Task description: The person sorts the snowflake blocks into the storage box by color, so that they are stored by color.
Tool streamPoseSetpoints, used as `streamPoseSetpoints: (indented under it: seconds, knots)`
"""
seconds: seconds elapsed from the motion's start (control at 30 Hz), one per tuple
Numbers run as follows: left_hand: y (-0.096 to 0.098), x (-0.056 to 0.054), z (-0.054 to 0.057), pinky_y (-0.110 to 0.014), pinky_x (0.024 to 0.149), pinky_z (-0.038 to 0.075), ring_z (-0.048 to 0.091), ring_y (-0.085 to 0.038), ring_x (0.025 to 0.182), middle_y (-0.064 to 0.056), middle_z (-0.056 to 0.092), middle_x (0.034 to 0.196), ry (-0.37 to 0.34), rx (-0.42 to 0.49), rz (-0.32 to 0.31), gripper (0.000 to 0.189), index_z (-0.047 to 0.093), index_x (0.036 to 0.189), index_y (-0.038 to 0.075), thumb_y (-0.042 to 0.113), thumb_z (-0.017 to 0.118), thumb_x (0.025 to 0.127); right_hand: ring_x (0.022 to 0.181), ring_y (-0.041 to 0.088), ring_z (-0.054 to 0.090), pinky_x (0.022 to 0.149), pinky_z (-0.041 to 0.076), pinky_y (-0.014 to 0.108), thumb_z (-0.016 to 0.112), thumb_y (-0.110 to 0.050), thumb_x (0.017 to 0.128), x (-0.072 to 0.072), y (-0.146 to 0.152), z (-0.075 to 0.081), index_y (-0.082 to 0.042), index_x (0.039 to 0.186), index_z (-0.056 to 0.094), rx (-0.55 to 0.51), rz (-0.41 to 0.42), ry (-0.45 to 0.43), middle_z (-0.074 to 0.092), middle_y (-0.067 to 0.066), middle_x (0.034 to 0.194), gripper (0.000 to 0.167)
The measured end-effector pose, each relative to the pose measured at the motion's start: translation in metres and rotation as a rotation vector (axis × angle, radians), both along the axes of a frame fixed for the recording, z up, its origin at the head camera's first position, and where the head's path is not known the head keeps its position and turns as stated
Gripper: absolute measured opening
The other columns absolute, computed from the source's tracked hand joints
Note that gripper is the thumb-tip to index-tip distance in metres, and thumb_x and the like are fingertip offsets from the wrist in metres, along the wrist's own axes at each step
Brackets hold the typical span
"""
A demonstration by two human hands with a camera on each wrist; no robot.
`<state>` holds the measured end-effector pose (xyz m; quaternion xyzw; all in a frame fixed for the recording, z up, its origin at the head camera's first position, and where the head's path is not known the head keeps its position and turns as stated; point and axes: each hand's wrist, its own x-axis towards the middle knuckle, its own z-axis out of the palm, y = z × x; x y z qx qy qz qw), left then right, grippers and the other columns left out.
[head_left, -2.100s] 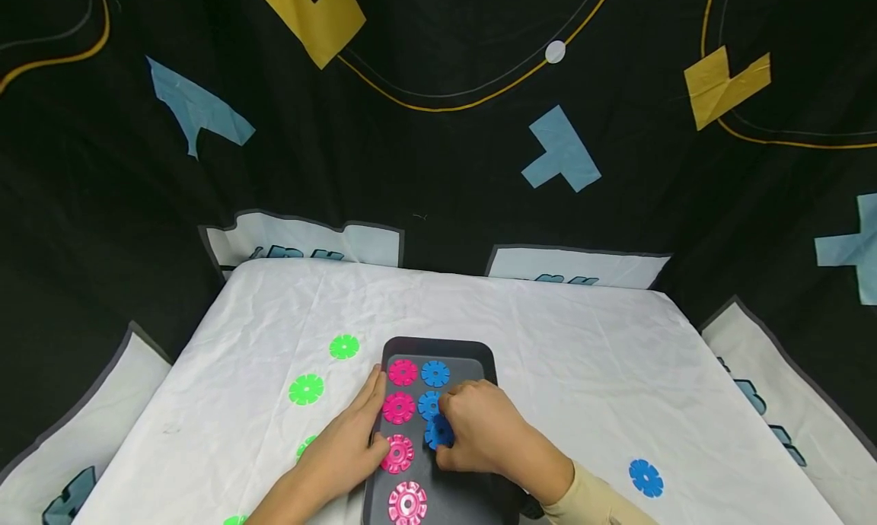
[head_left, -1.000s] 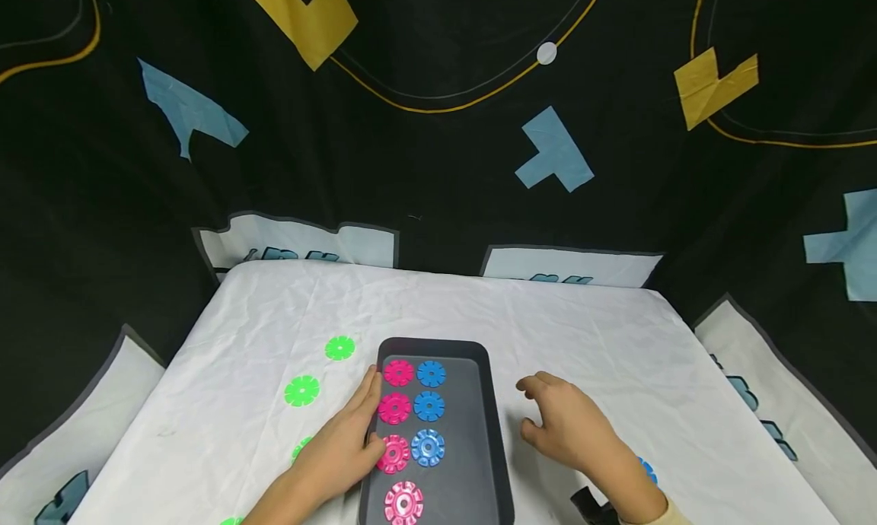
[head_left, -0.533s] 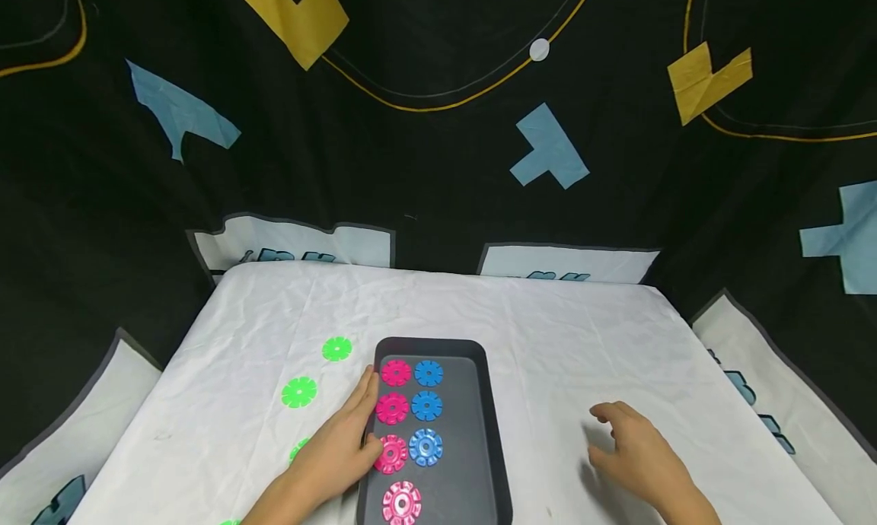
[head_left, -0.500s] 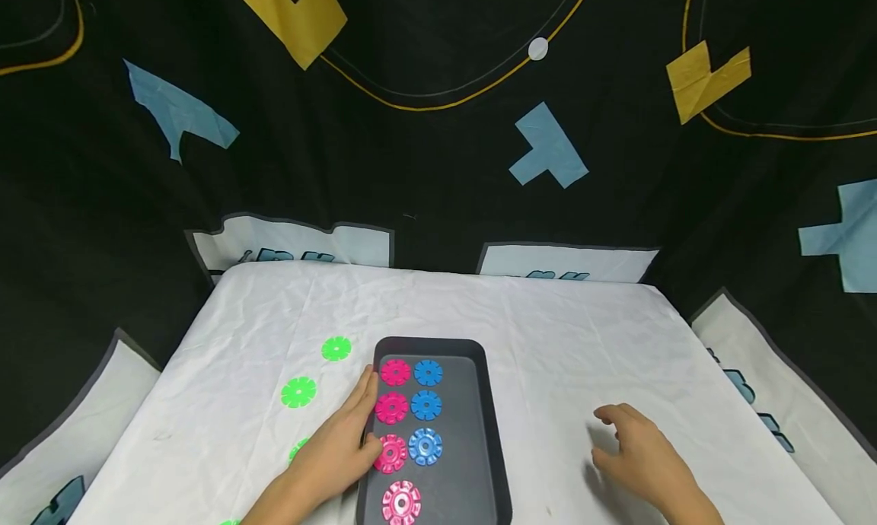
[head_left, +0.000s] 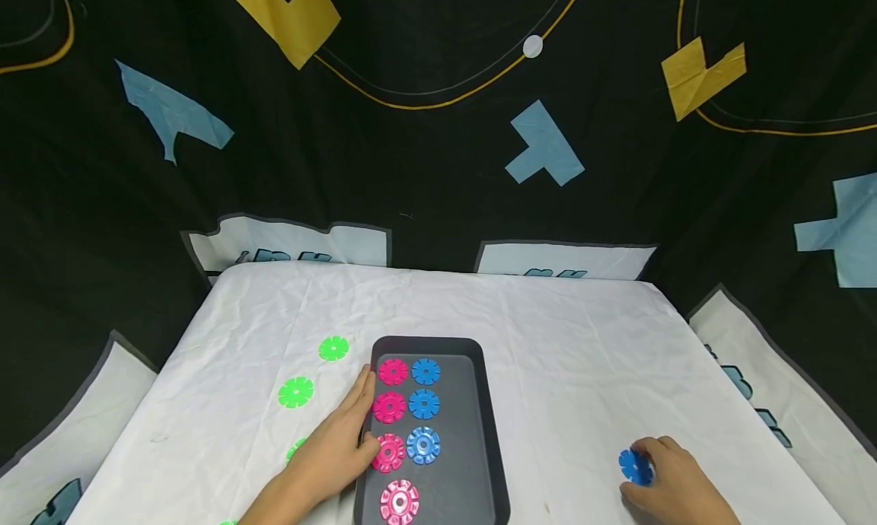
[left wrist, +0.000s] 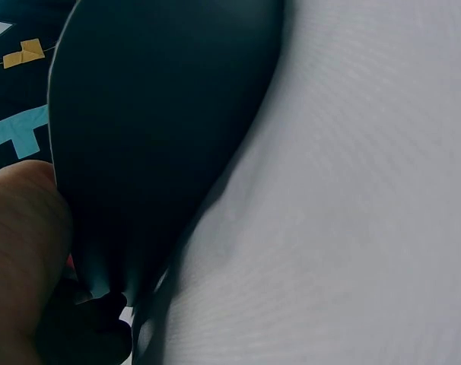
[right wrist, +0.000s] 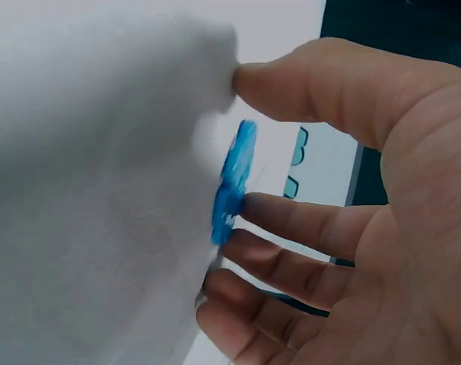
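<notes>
A dark grey baking tray (head_left: 473, 426) lies on the white cloth, holding a column of pink notched plastic discs (head_left: 390, 407) and a shorter column of blue ones (head_left: 424, 404). My left hand (head_left: 329, 449) rests along the tray's left rim, fingers extended on the outer side and thumb over the edge. Well to the right of the tray, my right hand (head_left: 674, 479) has thumb and fingers around a blue notched disc (head_left: 636, 468). In the right wrist view this blue disc (right wrist: 234, 182) appears nearly edge-on, against the fingertips (right wrist: 249, 205).
Several green discs (head_left: 296, 392) lie on the cloth left of the tray, partly hidden by my left arm. The white cloth (head_left: 562, 342) extends between the tray and my right hand. Behind the table hangs a black curtain (head_left: 425, 175) with taped shapes.
My right hand has left a blue disc in the tray, moved right across the cloth with nothing held, and taken another blue disc. My left hand stays at the rim.
</notes>
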<state>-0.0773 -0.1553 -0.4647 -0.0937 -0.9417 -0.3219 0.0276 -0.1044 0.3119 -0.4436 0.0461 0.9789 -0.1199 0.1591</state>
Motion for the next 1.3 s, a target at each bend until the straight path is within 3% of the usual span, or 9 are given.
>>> streamPoseSetpoints:
  seconds: [0.4,0.53,0.8,0.97,1.13,1.3]
  knots:
    - [-0.001,0.000,0.000,-0.034,0.110,0.023,0.015,-0.015,0.145,-0.006,0.009,0.163,0.009,0.015,-0.003,0.084,0.019,0.155,0.003,0.012,0.060,0.081,0.080,0.024,0.059,0.081,0.051,0.054,0.088,-0.039,0.064,0.000,0.000,-0.003,0.009,0.108,0.057,-0.085,-0.055,-0.037,0.060,0.013,0.093,0.072]
    - [-0.001,0.000,-0.001,-0.034,0.111,0.021,0.014,-0.017,0.145,-0.007,0.009,0.163,0.003,0.022,-0.012,0.085,0.019,0.155,0.003,0.011,0.060,0.080,0.076,0.021,0.055,0.078,0.053,0.052,0.087,-0.034,0.064,0.000,-0.003,-0.003,0.006,0.101,0.057,-0.086,-0.034,-0.039,0.057,0.009,0.088,0.063]
    - [-0.001,0.001,-0.001,-0.033,0.110,0.022,0.014,-0.014,0.145,-0.004,0.008,0.163,0.001,0.020,-0.008,0.085,0.018,0.155,0.004,0.011,0.059,0.081,0.072,0.020,0.053,0.078,0.053,0.050,0.089,-0.035,0.061,-0.002,-0.025,0.003,0.002,0.102,0.059,-0.044,0.005,0.013,0.058,0.006,0.087,0.062]
    - [-0.001,0.001,-0.001,-0.035,0.110,0.023,0.015,-0.016,0.145,-0.005,0.008,0.162,0.021,0.024,-0.015,0.084,0.019,0.154,0.001,0.011,0.059,0.081,0.073,0.016,0.052,0.073,0.054,0.041,0.087,-0.030,0.063,-0.005,-0.050,0.019,-0.005,0.099,0.062,-0.062,0.114,0.103,0.058,0.003,0.087,0.051]
    - [-0.002,0.001,-0.001,-0.034,0.111,0.022,0.015,-0.016,0.144,-0.004,0.006,0.162,0.022,0.020,-0.024,0.084,0.018,0.154,0.001,0.011,0.059,0.081,0.077,0.010,0.051,0.071,0.049,0.033,0.083,-0.025,0.063,-0.006,-0.077,0.035,-0.015,0.093,0.061,-0.096,0.300,0.253,0.055,-0.005,0.087,0.039]
    - [-0.001,0.001,0.000,-0.034,0.110,0.022,0.014,-0.016,0.144,-0.007,0.008,0.162,0.019,0.021,-0.027,0.084,0.017,0.154,0.002,0.011,0.059,0.081,0.079,0.006,0.050,0.070,0.050,0.030,0.082,-0.028,0.063,-0.007,-0.108,0.045,-0.019,0.092,0.061,-0.095,0.488,0.350,0.053,-0.011,0.086,0.037]
